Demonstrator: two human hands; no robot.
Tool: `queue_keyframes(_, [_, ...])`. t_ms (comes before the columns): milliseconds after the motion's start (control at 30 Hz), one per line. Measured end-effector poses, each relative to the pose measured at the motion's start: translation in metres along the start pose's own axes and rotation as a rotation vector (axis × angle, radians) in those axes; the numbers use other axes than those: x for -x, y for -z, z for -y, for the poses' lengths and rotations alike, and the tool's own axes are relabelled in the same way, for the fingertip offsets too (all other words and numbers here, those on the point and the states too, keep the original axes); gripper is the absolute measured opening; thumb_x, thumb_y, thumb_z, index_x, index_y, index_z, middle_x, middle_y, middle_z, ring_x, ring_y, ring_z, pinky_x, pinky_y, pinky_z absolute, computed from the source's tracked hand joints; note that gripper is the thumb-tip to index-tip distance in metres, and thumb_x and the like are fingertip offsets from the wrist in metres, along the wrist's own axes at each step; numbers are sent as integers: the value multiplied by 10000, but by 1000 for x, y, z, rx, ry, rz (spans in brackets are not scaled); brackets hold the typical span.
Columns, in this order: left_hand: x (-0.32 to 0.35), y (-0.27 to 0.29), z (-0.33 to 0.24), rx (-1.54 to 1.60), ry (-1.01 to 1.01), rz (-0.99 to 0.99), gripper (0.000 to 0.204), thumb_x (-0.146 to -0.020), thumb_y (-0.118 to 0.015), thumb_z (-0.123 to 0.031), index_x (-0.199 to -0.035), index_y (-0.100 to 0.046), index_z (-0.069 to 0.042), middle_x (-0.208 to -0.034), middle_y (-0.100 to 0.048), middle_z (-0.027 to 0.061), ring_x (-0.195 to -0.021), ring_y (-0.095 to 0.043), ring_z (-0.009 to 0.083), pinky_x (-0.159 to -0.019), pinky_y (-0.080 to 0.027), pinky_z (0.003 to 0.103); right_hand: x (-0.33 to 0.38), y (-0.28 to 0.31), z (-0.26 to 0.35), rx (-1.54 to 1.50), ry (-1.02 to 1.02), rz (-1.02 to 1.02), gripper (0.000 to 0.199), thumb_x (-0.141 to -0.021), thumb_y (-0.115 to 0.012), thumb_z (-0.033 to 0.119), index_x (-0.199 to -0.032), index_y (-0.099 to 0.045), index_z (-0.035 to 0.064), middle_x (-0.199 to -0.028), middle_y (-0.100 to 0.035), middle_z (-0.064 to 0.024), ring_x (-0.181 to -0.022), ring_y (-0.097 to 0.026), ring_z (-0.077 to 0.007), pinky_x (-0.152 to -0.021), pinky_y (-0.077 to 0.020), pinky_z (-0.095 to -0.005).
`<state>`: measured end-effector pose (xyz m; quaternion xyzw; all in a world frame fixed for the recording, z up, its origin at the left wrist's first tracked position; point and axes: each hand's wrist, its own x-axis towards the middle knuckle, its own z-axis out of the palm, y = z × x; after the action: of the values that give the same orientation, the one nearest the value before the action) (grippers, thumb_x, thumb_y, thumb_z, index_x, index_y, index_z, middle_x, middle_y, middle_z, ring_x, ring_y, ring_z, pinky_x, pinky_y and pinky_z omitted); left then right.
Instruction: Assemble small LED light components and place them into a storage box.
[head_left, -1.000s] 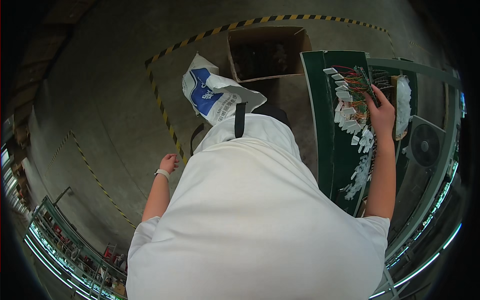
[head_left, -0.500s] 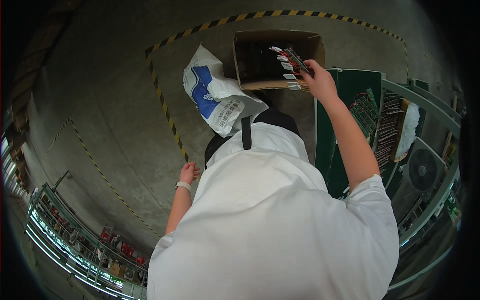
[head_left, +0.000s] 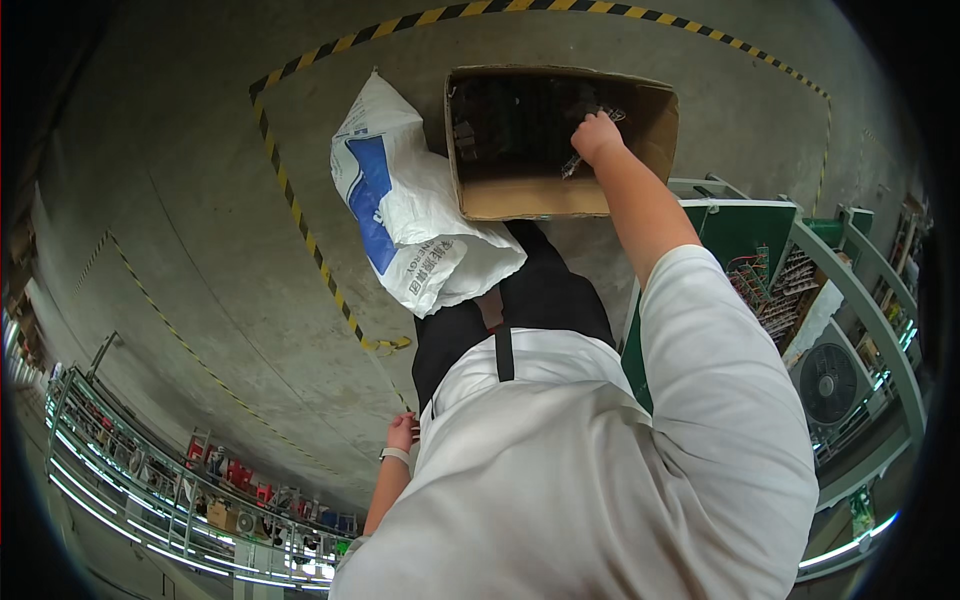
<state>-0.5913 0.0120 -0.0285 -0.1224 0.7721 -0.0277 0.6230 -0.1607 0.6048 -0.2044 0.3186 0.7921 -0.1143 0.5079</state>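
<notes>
My right hand (head_left: 597, 137) reaches down over the open cardboard box (head_left: 535, 199), closed on a narrow circuit board (head_left: 571, 166) whose end sticks out below the fingers. Much of that board is hidden by the hand and the dark of the box. Inside the box, more parts lie in shadow, too dim to make out well. Down at my side by the hip hangs my left hand (head_left: 403, 432), its fingers loosely curled with nothing seen in them, and a light band (head_left: 395, 455) sits on that wrist.
A crumpled white and blue woven sack (head_left: 400, 205) stands left of the box, against my legs. On the right is a green-topped workbench (head_left: 745, 225) with circuit boards (head_left: 795, 290), a metal frame (head_left: 860, 285) and a fan (head_left: 829, 383). Yellow-black tape (head_left: 290, 200) marks the floor.
My right hand has gone from above the box's right edge down into its opening with the circuit board; the wires and white connectors seen before are now hidden. My body has leaned toward the box.
</notes>
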Motion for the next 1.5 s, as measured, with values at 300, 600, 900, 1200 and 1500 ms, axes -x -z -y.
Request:
queue_keyframes(300, [26,-21,-3,190,49,-66,226,-1045,-521,-279,-1170,-654,-146,-941,-694,45,-753,-657,168,-653,-532,330,-86,-37,-20,9,-86,86,372,-983,-542,262,-1326,-673,205,-1448,-589,-37,-1366,-498,-272,-1139,-289,-523])
queue_keyframes(600, [49,-23,2,167,112,-71,227,-1065,-489,-235,-1201,-641,-134,-969,-715,42,-785,-662,144,-698,-531,308,-230,-141,16,-33,-270,-87,510,-1006,-444,238,-1472,-514,42,-1567,-457,-124,-1479,-356,-335,-1230,-155,-569])
queue_keyframes(900, [58,-11,20,172,166,-50,214,-1058,-544,-256,-1179,-635,-106,-922,-680,23,-803,-652,129,-707,-537,297,-230,-137,66,-246,-267,-240,463,-981,-500,189,-1434,-576,134,-1567,-456,-66,-1520,-287,-285,-1254,-23,-629])
queue_keyframes(1200, [37,-2,-12,180,45,-26,210,-1059,-532,-234,-1192,-638,-111,-932,-684,18,-793,-648,123,-714,-534,294,-155,-95,40,5,-147,-112,414,-993,-486,211,-1376,-641,205,-1566,-459,-13,-1532,-252,-255,-1248,-15,-650])
queue_keyframes(1500, [-74,115,5,-244,-429,87,222,-1058,-513,-167,-1162,-646,-22,-1041,-682,13,-965,-600,114,-896,-487,275,-12,83,116,-1993,-617,-445,235,-869,-639,194,-1062,-773,200,-1165,-731,-99,-1097,-687,-316,-943,-553,-421])
